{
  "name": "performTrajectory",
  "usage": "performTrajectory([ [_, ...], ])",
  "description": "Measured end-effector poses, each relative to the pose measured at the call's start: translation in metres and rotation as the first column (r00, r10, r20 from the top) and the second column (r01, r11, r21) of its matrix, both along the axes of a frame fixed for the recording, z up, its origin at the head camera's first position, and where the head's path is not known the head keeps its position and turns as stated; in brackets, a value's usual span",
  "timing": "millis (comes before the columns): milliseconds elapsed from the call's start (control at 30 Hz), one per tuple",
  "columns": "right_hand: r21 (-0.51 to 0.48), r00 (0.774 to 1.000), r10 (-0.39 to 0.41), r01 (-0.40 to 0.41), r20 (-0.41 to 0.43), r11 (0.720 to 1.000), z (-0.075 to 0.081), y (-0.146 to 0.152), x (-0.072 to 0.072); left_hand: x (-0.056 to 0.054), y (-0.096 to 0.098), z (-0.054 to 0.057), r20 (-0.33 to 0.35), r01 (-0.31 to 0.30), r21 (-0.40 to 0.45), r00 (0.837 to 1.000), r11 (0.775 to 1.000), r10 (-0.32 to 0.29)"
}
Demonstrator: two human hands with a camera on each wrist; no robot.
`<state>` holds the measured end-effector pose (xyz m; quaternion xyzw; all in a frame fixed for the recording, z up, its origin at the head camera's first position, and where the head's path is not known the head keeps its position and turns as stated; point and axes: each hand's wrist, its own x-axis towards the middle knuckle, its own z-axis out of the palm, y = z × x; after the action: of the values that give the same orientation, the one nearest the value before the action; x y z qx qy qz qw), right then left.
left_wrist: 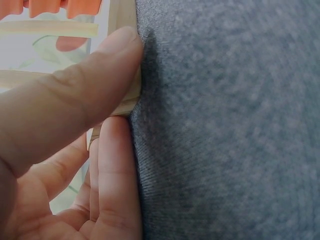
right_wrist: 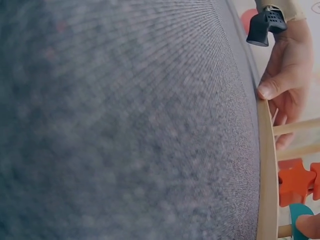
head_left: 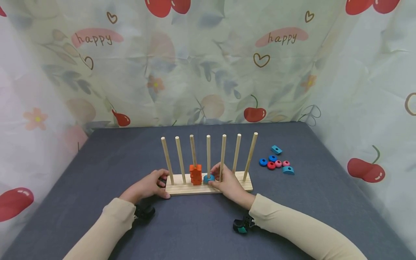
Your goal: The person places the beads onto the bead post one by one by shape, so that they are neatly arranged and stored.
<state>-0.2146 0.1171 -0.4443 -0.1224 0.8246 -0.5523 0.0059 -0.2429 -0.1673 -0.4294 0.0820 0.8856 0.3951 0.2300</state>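
Observation:
A wooden peg board point(head_left: 182, 190) with several upright dowels stands mid-table. Its left end is held by my left hand point(head_left: 150, 186); in the left wrist view the thumb point(left_wrist: 75, 90) lies along the front edge while the fingers curl behind the end. A stack of orange star-shaped blocks point(head_left: 195, 175) sits on the third peg from the left. On the fourth peg, low by the base, my right hand point(head_left: 229, 184) pinches a blue half-round block point(head_left: 208, 179). The right wrist view catches that block point(right_wrist: 297, 216) beside a fingertip and the orange stars point(right_wrist: 296, 184).
Right of the board lie loose pieces: a light blue rectangular block point(head_left: 276, 149), dark blue beads point(head_left: 263, 162), a red bead point(head_left: 271, 165), pink beads point(head_left: 286, 163) and another blue half-round block point(head_left: 288, 170). A printed curtain point(head_left: 195, 72) encloses the grey table point(head_left: 195, 227).

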Motion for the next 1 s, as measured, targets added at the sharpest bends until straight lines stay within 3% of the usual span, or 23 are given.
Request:
performTrajectory([
  [400, 0.035, 1.000, -0.013, 0.012, 0.013, 0.999, -0.0002, -0.0011, 0.0028, -0.0007, -0.0003, -0.0057, -0.019, -0.009, 0.006, 1.000, 1.000, 0.009],
  [1000, 0.022, 1.000, -0.021, 0.021, 0.003, 1.000, 0.0010, -0.0014, 0.0020, -0.0003, 0.0000, -0.0024, -0.013, -0.004, 0.001, 1.000, 1.000, 0.004],
])
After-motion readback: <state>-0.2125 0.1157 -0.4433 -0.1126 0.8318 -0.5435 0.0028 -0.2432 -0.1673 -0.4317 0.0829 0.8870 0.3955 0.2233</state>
